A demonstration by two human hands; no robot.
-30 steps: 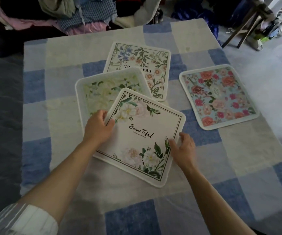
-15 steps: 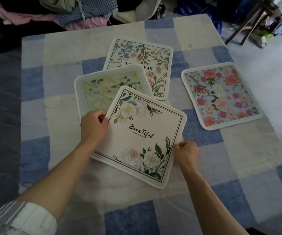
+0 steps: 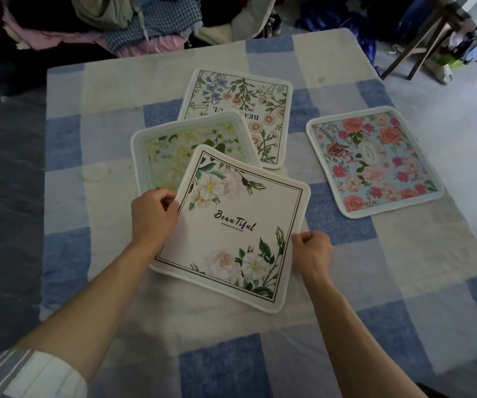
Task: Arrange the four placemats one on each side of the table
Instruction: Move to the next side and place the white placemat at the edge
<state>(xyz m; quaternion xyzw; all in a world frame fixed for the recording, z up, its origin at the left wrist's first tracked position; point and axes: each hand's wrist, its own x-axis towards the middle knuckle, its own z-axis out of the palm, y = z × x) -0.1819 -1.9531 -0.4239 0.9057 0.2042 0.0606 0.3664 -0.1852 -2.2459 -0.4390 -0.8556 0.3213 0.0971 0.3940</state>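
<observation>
A table took up most of the view, covered in a cloth of blue, grey and cream checks. Behind its far edge lay a heap of clothes, and a dark wooden stand stood on the floor off the far right corner.

Four placemats lay on the cloth. The white mat, printed "Beautiful" with pale roses at two corners, sat nearest the person, turned at an angle to the table edge. Its far corner overlapped the green mat, which lay just behind it and to the left. The green mat in turn covered the near left corner of the daisy mat, which lay toward the far side with its lettering upside down. The pink mat, with roses on a light blue ground, lay by itself toward the right side, apart from the other three.

The left hand gripped the white mat's left edge, fingers curled over the rim. The right hand was at the mat's right edge with its fingers curled shut; it seemed to pinch the rim, though the contact was hard to make out. A striped sleeve showed on the left forearm.
</observation>
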